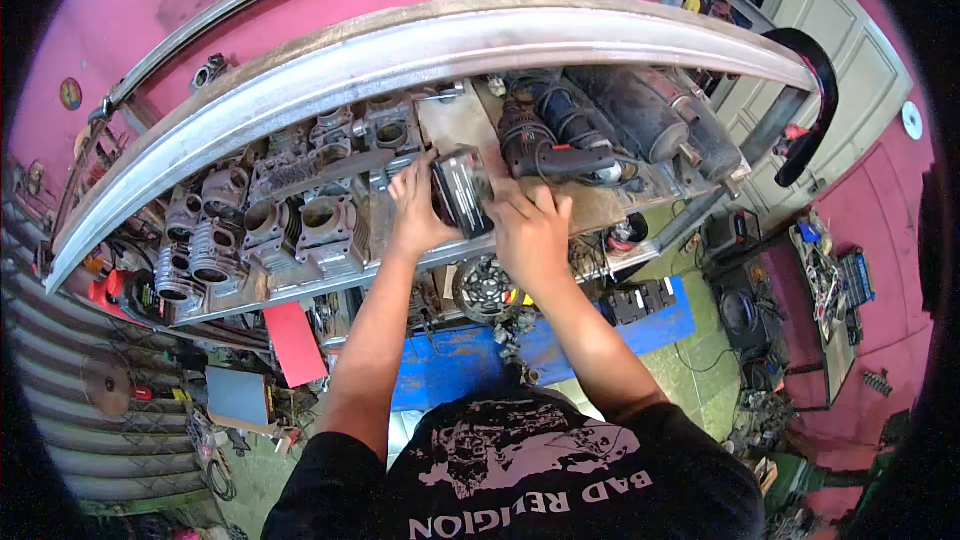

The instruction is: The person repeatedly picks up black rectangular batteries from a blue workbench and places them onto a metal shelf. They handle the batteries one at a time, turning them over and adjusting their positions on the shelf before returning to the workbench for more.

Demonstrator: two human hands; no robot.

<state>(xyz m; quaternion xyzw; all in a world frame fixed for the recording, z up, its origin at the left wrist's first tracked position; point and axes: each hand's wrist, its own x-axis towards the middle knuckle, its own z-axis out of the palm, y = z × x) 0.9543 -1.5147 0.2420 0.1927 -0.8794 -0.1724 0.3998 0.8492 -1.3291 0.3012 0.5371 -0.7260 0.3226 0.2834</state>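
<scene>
On the shelf in front of me, a small black box (460,192) with pale print stands between my hands. My left hand (412,208) grips its left side, the thumb along the near edge and the fingers over the far part. My right hand (530,230) has its fingers curled in against the box's right edge; its fingertips are partly hidden. Left of the box lies a long, dark wire brush (320,176) across several engine cylinders (330,225). Right of my hands rests a dark power tool with a black handle (575,161).
A pale curved rail (430,45) crosses beyond the shelf. Dark exhaust mufflers (640,115) lie at the shelf's right. Below its front edge are a round metal part (483,288), a blue bench (440,370) and a red panel (296,345). A door (835,60) stands far right.
</scene>
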